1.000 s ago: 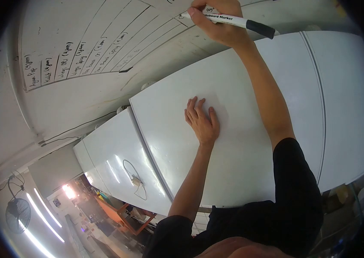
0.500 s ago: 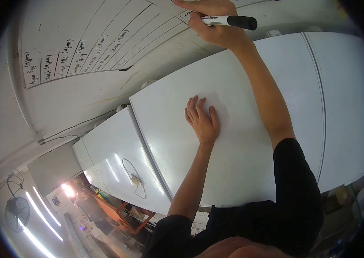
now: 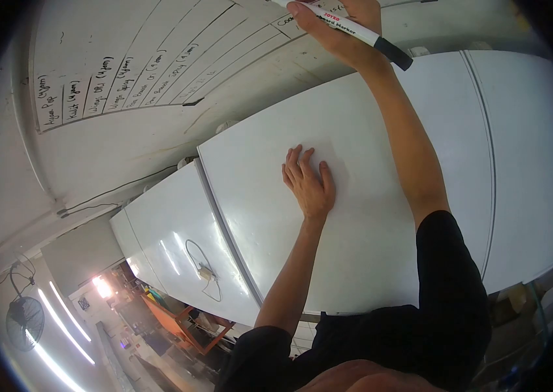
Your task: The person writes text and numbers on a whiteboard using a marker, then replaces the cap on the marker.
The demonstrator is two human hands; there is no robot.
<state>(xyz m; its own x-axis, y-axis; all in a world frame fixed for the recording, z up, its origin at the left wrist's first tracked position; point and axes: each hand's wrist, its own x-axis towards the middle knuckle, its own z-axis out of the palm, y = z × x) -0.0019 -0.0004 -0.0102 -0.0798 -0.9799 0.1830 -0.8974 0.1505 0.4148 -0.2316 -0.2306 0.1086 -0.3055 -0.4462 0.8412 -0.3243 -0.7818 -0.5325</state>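
Note:
My left hand (image 3: 309, 183) lies flat on a large white lid-like surface (image 3: 368, 248), its fingers spread and nothing in them. At the top edge of the view, my right hand (image 3: 345, 32) grips a whiteboard marker (image 3: 348, 26) with a white barrel and a dark end. That dark end points down and to the right. The marker's other end reaches the upper edge of the view, so I cannot tell whether it touches the board. Beside this hand is a whiteboard (image 3: 139, 72) on the wall, with ruled lines and handwritten words in black.
A thin cable with a small plug-like piece (image 3: 206, 272) lies on the white surface at left. Seams divide the white surfaces. A wall fan (image 3: 25, 323) hangs at lower left, and an orange frame (image 3: 181, 323) stands beyond the surface. Dark cables run along the wall.
My right hand has turned and shifted slightly right, tilting the marker from nearly level to sloping down rightward. More of its printed label shows. My left hand stays in place.

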